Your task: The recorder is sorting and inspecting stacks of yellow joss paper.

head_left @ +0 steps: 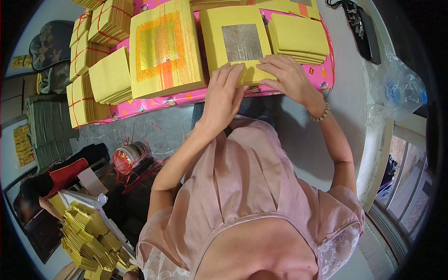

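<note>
A stack of yellow paper sheets (214, 46) with a silver square on the top sheet lies at the near edge of the table in front of me. My left hand (223, 95) bends its fingers over the near left part of the top sheet, its thumb close to the sheet's near edge. Across from it, my right hand (291, 81) has its fingertips on the near right part, the thumb below them at the edge. Both hands hold the yellow paper between them. A small pile of folded yellow papers (298, 39) lies just beyond my right hand.
Left of the stack stands a thick pile with a gold square (161, 44). Red-tied yellow bundles (107, 23) line the left of the pink-covered table (135, 108). On the floor are a container with red string (130, 156) and a box of folded papers (93, 233). A plastic bag (401, 88) hangs right.
</note>
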Available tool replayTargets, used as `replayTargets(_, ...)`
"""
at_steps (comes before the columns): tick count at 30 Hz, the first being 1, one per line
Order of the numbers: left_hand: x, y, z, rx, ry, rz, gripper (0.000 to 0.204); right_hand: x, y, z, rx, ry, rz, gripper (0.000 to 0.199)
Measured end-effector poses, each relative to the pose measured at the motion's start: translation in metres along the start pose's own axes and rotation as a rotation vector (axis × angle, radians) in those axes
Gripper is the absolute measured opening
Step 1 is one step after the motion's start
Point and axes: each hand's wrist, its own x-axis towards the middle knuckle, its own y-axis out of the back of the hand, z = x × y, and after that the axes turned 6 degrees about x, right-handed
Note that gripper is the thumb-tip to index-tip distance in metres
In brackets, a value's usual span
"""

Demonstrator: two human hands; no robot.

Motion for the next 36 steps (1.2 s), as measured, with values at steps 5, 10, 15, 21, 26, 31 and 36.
replayTargets(5,0.012,-0.010,-0.015,0.072,-0.024,-0.125,0.044,0.001,0.002,0.005,0.014,0.038,-0.013,0.031)
replayTargets(10,0.013,-0.011,-0.020,0.038,-0.015,-0.140,0.041,0.004,0.006,0.005,0.056,0.044,0.003,0.023)
replayTargets(15,0.013,-0.010,-0.020,0.046,-0.024,-0.138,0.041,0.008,0.009,0.005,0.185,0.006,-0.010,0.018)
replayTargets(21,0.013,-0.011,-0.020,0.085,-0.049,-0.129,0.042,0.013,0.009,0.004,0.343,-0.042,-0.037,0.015)
replayTargets(26,0.012,-0.012,-0.020,0.101,-0.046,-0.125,0.042,0.015,0.008,0.008,0.426,-0.082,-0.073,0.012)
replayTargets(31,0.012,-0.012,-0.021,0.099,-0.053,-0.123,0.041,0.018,0.008,0.009,0.464,-0.065,-0.069,0.012)
replayTargets(36,0.016,-0.009,-0.021,0.029,-0.026,-0.116,0.039,0.018,0.009,0.012,0.473,-0.096,-0.082,0.013)
